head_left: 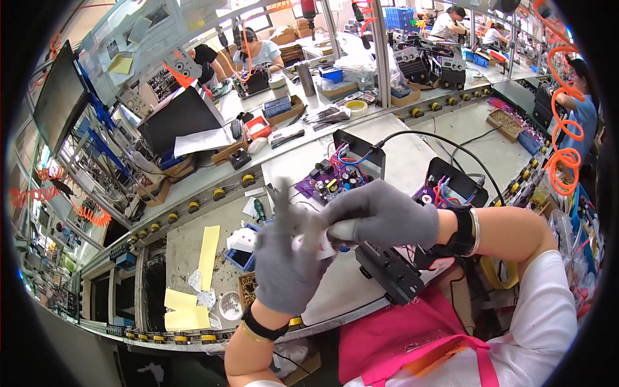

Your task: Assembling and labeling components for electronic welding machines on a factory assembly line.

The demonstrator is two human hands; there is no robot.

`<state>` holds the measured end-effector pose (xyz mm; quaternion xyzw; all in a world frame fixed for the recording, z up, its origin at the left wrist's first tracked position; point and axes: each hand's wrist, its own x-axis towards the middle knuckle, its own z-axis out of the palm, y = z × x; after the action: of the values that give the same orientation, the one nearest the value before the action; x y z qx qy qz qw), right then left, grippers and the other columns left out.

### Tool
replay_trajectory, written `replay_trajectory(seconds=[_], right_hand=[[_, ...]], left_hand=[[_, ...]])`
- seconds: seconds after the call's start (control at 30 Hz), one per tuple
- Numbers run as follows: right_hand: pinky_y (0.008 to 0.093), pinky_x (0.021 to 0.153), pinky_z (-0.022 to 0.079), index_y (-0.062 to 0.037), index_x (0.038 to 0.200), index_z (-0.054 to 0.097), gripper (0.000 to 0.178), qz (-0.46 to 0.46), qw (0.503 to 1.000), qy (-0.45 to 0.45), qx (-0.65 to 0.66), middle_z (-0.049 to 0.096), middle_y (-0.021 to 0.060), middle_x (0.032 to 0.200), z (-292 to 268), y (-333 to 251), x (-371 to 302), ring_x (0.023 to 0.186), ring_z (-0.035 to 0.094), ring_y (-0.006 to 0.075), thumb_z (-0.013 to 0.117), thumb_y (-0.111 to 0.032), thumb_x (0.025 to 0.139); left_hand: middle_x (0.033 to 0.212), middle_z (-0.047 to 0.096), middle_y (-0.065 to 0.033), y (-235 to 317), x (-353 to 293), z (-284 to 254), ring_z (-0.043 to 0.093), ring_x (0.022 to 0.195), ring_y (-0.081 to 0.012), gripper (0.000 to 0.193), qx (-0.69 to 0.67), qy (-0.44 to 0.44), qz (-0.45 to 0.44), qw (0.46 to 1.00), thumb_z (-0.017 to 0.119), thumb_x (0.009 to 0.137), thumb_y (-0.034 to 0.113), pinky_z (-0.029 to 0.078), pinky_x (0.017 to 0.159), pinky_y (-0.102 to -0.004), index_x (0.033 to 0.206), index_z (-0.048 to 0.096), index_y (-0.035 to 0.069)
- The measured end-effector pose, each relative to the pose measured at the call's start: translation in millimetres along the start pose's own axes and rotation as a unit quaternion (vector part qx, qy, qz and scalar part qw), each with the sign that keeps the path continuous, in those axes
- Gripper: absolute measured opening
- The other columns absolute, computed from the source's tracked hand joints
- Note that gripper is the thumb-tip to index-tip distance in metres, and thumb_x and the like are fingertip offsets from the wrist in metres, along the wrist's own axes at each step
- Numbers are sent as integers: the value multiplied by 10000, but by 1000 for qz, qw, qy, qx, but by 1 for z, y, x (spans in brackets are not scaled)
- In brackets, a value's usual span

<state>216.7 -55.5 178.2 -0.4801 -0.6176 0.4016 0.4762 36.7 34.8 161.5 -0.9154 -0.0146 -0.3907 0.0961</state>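
Both my hands wear grey gloves and meet above the near side of the bench. My left hand (290, 264), its raised fingers blurred, is closed on a small white label (324, 249) with a red mark. My right hand (380, 216) comes in from the right, thumb and fingers pinched together beside the label; what they pinch is hidden. Just beyond them lies a purple circuit board (330, 186) with red and blue wires, against an upright black panel (361, 155). A black device housing (390, 272) sits below my right hand.
A second opened unit (456, 184) with a black cable stands at right. On the left are a blue bin (238, 259) of white labels, a green-handled screwdriver (259, 208), yellow paper strips (209, 257) and a white cup (230, 304). Roller rails (193, 206) run behind; co-workers sit farther back.
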Motion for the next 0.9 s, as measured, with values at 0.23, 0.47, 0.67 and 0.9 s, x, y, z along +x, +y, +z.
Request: replay_trajectory(seconds=[0.23,0.47,0.67,0.9], right_hand=[[202,587,481,14,1050,655,220,-25,994,63,83,647,29,804,-16,-3,1,638,559,47,582,-110,885],[302,733,503,-87,990,700,194,-193,942,92,-260,637,78,863,-23,11,3,804,613,179,666,-141,807],[362,768,465,-112,872,675,169,-261,879,79,-392,587,37,887,-19,3,2,882,598,213,720,-171,720],[352,811,423,-161,820,620,146,-310,768,79,-554,572,-26,856,-14,-2,7,854,584,170,721,-209,726]], left_hand=[[1161,565,-190,11,-17,9,612,987,-242,974,-647,71,-318,689,743,721,126,511,844,-343,1469,119,138],[1045,614,-100,20,-4,12,607,944,-152,361,-560,82,-433,701,659,796,6,514,783,-261,1139,550,-18],[1023,637,-104,26,-5,22,618,899,-129,342,-506,104,-425,743,673,805,16,510,769,-230,1127,567,-34],[983,670,-88,21,-5,23,630,901,-121,271,-345,97,-368,858,689,798,32,503,796,-251,1056,622,-13]])
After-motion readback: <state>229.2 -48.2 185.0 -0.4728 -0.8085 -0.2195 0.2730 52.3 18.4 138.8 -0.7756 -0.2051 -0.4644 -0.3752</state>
